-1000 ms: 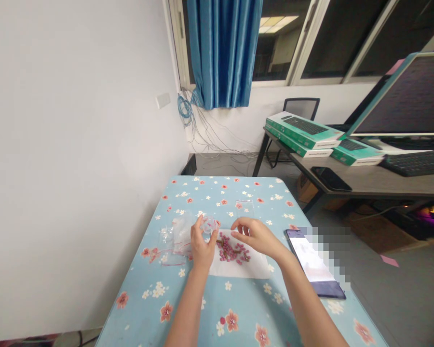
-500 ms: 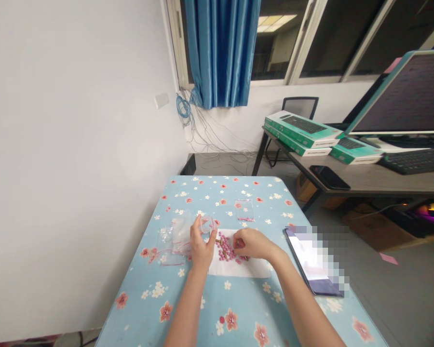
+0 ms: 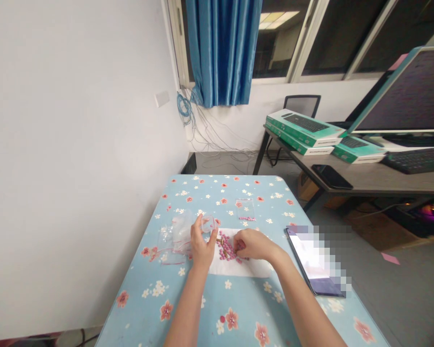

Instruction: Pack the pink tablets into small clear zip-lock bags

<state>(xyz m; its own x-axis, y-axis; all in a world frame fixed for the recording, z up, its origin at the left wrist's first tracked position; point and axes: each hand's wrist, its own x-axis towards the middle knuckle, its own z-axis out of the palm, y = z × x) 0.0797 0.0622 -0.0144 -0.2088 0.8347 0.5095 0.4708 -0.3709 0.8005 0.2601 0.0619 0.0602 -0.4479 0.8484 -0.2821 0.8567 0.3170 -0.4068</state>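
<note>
A table (image 3: 144, 313) bore a white sheet (image 3: 238, 271). At the sheet's far left corner, the left hand (image 3: 203, 246) held a clear bag (image 3: 209, 223) between thumb and fingers. The right hand (image 3: 255, 244) had its fingers bunched over pink beads (image 3: 224, 250) scattered on the sheet; whether it gripped any could not be told.

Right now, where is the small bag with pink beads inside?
In the head view, the bead bag lies a little right of centre on the table, just beyond the white paper and the right hand.
</note>
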